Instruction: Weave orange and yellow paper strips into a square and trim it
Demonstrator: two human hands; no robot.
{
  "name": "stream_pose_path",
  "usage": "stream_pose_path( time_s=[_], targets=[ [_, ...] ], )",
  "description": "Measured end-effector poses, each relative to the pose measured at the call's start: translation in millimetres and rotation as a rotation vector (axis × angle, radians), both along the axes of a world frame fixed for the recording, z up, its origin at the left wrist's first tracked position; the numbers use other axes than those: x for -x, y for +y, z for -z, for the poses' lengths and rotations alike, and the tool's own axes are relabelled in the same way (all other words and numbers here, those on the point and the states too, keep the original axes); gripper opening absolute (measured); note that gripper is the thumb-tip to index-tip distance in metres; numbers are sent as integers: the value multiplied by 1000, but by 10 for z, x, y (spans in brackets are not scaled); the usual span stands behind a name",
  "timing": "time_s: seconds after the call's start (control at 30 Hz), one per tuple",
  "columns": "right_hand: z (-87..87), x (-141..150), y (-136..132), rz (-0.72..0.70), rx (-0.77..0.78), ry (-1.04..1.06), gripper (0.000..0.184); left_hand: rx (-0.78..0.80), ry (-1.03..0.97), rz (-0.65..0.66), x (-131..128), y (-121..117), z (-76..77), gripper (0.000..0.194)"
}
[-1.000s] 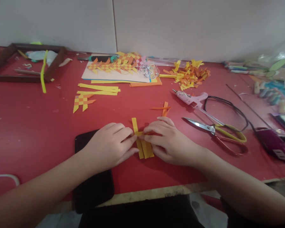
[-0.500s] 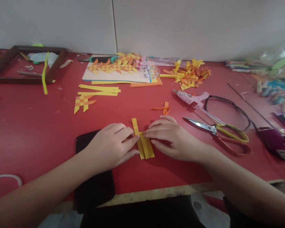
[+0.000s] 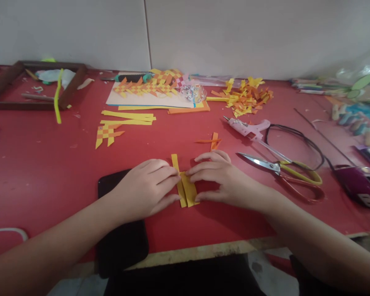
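Yellow paper strips lie side by side on the red table near its front edge. My left hand and my right hand meet over them, fingertips pinched together on the strips. One strip end sticks out beyond the fingers toward the back. An orange strip seems to run crosswise under the fingers, mostly hidden. A black phone-like slab lies under my left wrist.
Scissors and a pink glue gun with its black cable lie to the right. A small woven piece, loose yellow strips, woven pieces on paper and a scrap pile lie behind. A wooden frame sits far left.
Both hands stay on the strips. My right hand's fingers have slid slightly left, covering more of the strips; the strips have shifted a little.
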State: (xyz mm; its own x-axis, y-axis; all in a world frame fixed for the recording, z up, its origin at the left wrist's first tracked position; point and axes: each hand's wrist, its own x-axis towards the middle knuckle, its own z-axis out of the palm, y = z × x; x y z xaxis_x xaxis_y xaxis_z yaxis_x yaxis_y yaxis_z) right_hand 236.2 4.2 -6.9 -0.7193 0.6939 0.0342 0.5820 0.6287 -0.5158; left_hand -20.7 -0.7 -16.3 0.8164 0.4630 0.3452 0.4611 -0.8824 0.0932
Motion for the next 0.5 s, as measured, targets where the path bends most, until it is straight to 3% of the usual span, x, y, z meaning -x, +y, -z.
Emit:
stream_pose_path(
  time_s=[0.17,0.5],
  targets=[
    [31,16,15,29,20,56,12,29,-15,29,-1,20,8,36],
    [68,69,28,34,-87,112,10,28,63,31,19,-11,0,48]
  ],
)
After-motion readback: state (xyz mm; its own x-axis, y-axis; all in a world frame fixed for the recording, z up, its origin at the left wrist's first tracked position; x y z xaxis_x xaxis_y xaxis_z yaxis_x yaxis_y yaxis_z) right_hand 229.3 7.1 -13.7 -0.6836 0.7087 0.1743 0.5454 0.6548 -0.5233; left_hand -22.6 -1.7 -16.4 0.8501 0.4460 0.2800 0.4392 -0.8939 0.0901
